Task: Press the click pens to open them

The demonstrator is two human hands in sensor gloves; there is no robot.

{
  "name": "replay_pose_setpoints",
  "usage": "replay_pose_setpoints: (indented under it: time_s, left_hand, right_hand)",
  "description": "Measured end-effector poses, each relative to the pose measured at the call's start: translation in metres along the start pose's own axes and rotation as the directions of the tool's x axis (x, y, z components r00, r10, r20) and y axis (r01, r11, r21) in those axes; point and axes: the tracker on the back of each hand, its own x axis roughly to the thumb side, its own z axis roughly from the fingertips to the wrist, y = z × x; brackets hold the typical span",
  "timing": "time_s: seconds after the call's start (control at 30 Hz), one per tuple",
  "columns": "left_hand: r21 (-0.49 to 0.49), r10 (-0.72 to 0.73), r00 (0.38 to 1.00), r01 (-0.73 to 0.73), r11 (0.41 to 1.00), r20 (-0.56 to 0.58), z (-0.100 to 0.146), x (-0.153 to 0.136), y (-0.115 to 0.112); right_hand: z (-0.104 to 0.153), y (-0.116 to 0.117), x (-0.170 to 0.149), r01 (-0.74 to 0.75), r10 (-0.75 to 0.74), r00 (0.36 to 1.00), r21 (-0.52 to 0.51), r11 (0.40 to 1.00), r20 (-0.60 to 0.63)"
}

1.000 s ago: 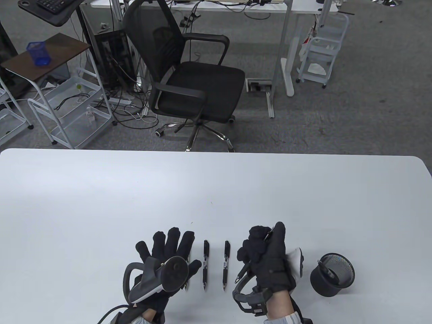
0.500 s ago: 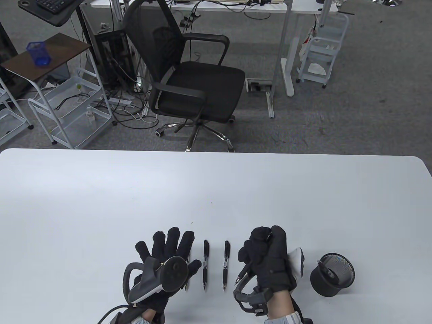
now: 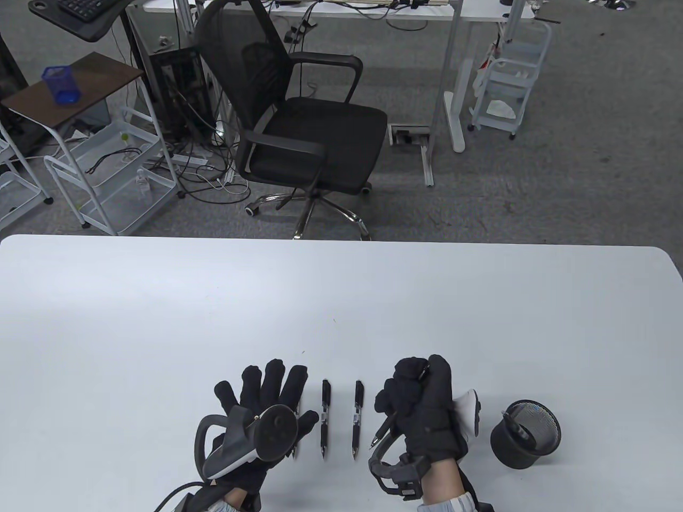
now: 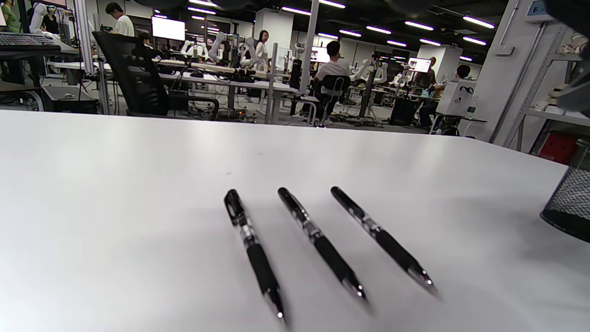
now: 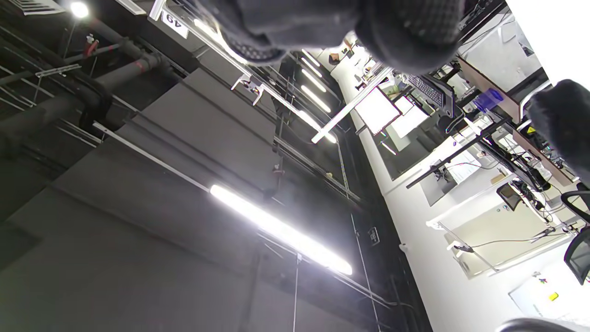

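Observation:
My right hand grips a black click pen in a fist, held upright above the table. The thumb presses on the pen's top end, and the tip pokes out below the fist. My left hand rests flat on the table with its fingers spread and holds nothing. Three more black click pens lie side by side between the hands, the leftmost partly under the left hand. All three show in the left wrist view, tips toward me. The right wrist view shows only the ceiling and gloved fingers.
A black mesh pen cup stands right of my right hand with one pen in it; its edge shows in the left wrist view. The white table stretches far ahead. An office chair stands beyond the far edge.
My right thumb has come down on the pen's top end, which stood out beside it before. The fist has dipped slightly. The left hand and the lying pens have not moved.

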Motion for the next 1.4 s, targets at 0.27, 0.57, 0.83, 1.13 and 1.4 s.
replay_pose_setpoints:
  time_s: [0.27,0.57,0.83,1.13,1.4]
  left_hand:
    - [-0.001,0.0,1.0,0.0,1.0,0.001,0.0,0.0,-0.001]
    - [0.0,0.002,1.0,-0.002,1.0,0.001,0.0,0.0,-0.001]
    - [-0.001,0.002,1.0,-0.002,1.0,0.001,0.0,-0.001,-0.001]
    - [-0.003,0.005,1.0,-0.005,1.0,0.002,0.0,-0.001,-0.001]
    - [-0.008,0.006,1.0,-0.006,1.0,0.002,-0.001,-0.001,-0.002]
  right_hand:
    - [0.0,0.002,0.0,-0.006,0.006,1.0,0.001,1.0,0.01]
    - [-0.006,0.013,0.011,-0.186,0.183,0.983,0.145,0.972,0.032]
    - [-0.004,0.026,0.025,-0.525,0.516,0.849,0.079,0.847,0.112]
    - [-0.003,0.028,0.032,-0.672,0.665,0.741,0.112,0.732,0.097]
    - [-0.005,0.02,0.03,-0.851,0.851,0.524,-0.034,0.525,0.037]
